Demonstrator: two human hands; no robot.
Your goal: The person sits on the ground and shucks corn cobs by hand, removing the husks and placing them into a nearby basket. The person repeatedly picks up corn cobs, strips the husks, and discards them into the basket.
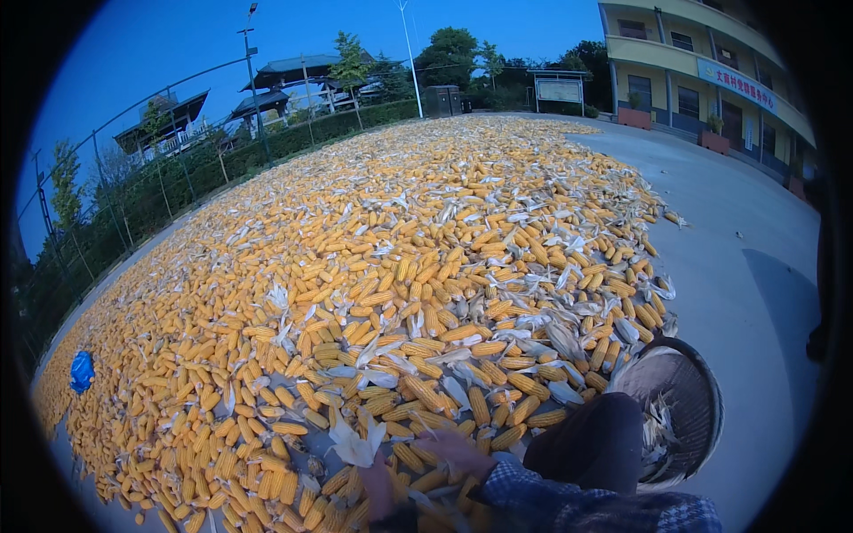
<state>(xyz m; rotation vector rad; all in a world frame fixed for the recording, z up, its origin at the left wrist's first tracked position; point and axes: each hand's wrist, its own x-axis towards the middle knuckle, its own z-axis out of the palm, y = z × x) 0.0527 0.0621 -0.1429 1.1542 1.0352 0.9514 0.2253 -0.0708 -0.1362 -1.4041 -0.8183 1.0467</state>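
Before me spreads a thick layer of yellow corn cobs (400,273), mixed with pale dry husks. My left hand (378,485), at the bottom centre, grips a whitish corn husk (356,445) that flares out above the fingers; whether a cob is inside it cannot be seen. Just to the right, my right hand (454,450) reaches low over the cobs, its fingers blurred near a cob (408,457). Beside my bent knee (590,440) stands a round woven basket (700,400), tilted, with loose husks (658,426) in it.
A blue plastic bag (82,372) lies on the cobs at far left. Concrete pavement (720,266) runs along the right, up to a two-storey building (673,73) with planters. A wire fence (173,133) and hedge border the left. A dark shape, partly cut off, is at the right rim.
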